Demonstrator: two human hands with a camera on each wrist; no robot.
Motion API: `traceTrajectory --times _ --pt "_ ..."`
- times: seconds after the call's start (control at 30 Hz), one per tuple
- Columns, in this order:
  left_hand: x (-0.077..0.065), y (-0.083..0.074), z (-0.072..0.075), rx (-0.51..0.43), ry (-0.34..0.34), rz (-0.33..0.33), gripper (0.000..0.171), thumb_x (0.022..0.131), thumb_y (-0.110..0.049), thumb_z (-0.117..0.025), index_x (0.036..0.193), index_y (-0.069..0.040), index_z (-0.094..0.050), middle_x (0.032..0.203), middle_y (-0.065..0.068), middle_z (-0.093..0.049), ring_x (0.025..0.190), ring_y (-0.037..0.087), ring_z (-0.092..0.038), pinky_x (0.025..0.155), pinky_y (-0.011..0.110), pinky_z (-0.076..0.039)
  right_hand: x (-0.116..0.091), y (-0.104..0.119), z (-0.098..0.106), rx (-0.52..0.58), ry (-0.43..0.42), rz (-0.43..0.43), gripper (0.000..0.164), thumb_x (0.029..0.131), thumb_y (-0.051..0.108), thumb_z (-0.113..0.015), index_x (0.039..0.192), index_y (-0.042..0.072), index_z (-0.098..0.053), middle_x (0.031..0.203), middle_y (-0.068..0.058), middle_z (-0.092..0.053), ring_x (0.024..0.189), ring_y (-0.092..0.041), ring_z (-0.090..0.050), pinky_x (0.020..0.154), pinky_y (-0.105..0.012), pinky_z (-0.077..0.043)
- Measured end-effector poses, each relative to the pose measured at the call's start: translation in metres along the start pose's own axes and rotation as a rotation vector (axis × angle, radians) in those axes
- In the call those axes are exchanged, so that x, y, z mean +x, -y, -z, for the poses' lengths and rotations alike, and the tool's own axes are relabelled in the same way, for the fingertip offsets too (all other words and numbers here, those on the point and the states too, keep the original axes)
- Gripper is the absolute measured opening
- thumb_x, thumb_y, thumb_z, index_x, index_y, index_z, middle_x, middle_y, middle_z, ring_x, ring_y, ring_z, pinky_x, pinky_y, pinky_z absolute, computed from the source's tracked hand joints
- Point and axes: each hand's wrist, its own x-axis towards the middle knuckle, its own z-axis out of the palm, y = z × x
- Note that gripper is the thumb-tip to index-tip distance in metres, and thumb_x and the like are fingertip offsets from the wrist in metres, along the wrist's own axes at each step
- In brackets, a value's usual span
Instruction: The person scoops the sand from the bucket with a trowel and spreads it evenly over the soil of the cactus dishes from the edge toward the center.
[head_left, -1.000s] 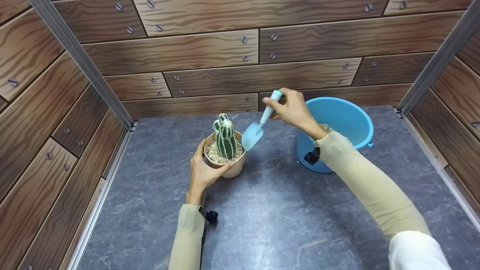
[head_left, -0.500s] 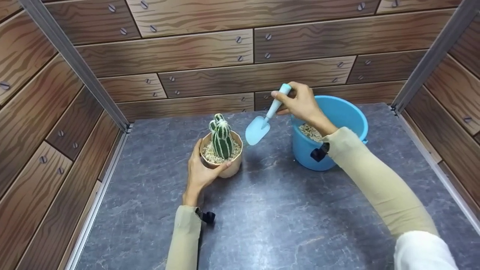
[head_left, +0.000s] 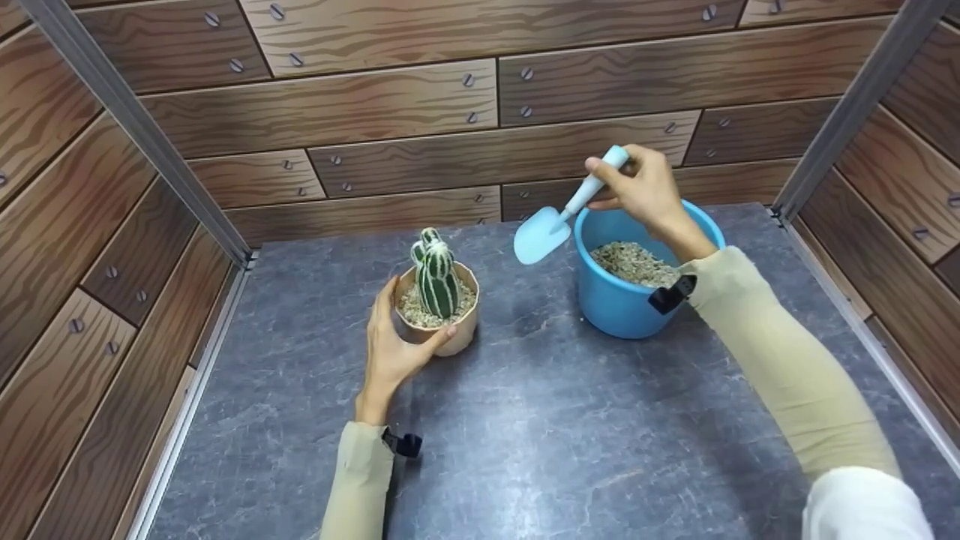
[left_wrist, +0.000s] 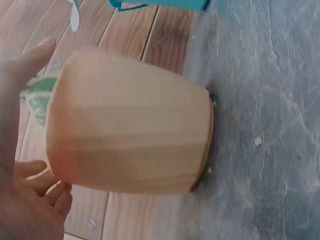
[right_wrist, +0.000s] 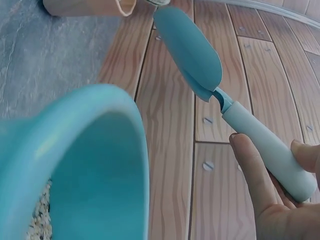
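My left hand (head_left: pixel 390 354) grips the rim of a beige flower pot (head_left: pixel 459 337), its thumb in front and its fingers at the left side. A striped green cactus (head_left: pixel 437 281) stands upright in the pot, amid pale gravel. In the left wrist view the pot (left_wrist: pixel 135 130) stands on the tabletop, the thumb and fingers near its rim. My right hand (head_left: pixel 651 193) holds a light blue trowel (head_left: pixel 541 235) by its handle, the blade pointing down and left. The blade (right_wrist: pixel 190 50) looks bare. It hangs between the pot and a blue bucket (head_left: pixel 626 311).
Pale gravel (head_left: pixel 634 262) lies inside the bucket, with my right forearm over its right side. A dark grey marbled tabletop (head_left: pixel 525 420) carries everything. Wood-patterned walls (head_left: pixel 405 165) enclose the back and both sides, with metal posts at the corners.
My right hand has moved right and a little up with the trowel, away from the pot and over the bucket's rim. My left hand keeps its hold on the pot; the view shifts slightly.
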Motion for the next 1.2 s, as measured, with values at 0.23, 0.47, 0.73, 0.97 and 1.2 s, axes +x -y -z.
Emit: traceTrajectory --times 0.23,0.47,0.73,0.97,1.2 --pt "0.0 -0.022 -0.002 -0.026 -0.024 -0.121 0.11 0.069 -0.043 -0.102 0.155 0.001 -0.049 0.152 0.02 -0.057 0.14 0.035 -0.056 0.121 0.05 -0.043 0.0 0.005 0.013 0.031 -0.039 0.01 0.028 0.101 0.024 -0.076 0.103 -0.002 -0.066 0.087 -0.008 -0.078 0.07 -0.02 -0.08 0.07 -0.034 -0.067" --pt "-0.003 -0.045 -0.009 -0.055 -0.012 -0.169 0.108 0.071 -0.047 -0.099 0.155 0.001 -0.049 0.156 0.019 -0.054 0.148 0.037 -0.049 0.126 0.05 -0.038 0.001 0.009 0.025 0.025 -0.066 0.006 0.028 0.1 0.024 -0.077 0.102 -0.002 -0.066 0.086 -0.008 -0.077 0.07 -0.02 -0.08 0.069 -0.034 -0.066" --pt "-0.002 -0.067 -0.015 -0.077 -0.034 -0.225 0.104 0.074 -0.042 -0.098 0.154 0.002 -0.05 0.156 0.019 -0.053 0.149 0.04 -0.047 0.125 0.053 -0.038 0.007 0.007 0.04 0.027 -0.112 -0.005 0.03 0.099 0.025 -0.078 0.102 -0.002 -0.067 0.082 -0.009 -0.074 0.068 -0.02 -0.079 0.068 -0.033 -0.066" --pt "0.0 -0.089 -0.025 -0.094 0.047 -0.25 0.102 0.077 -0.045 -0.095 0.157 -0.004 -0.047 0.158 0.016 -0.052 0.149 0.029 -0.049 0.126 0.051 -0.037 0.01 0.002 0.055 -0.023 -0.166 -0.026 0.03 0.1 0.027 -0.077 0.101 0.0 -0.065 0.082 -0.005 -0.069 0.067 -0.016 -0.077 0.067 -0.032 -0.066" --pt "0.008 -0.104 -0.044 0.031 0.192 -0.307 0.104 0.082 -0.056 -0.087 0.159 -0.002 -0.043 0.164 0.015 -0.048 0.154 0.03 -0.044 0.13 0.052 -0.03 0.01 -0.001 0.068 -0.053 -0.2 -0.052 0.028 0.101 0.03 -0.076 0.105 0.004 -0.066 0.085 -0.002 -0.069 0.069 -0.014 -0.076 0.066 -0.03 -0.066"
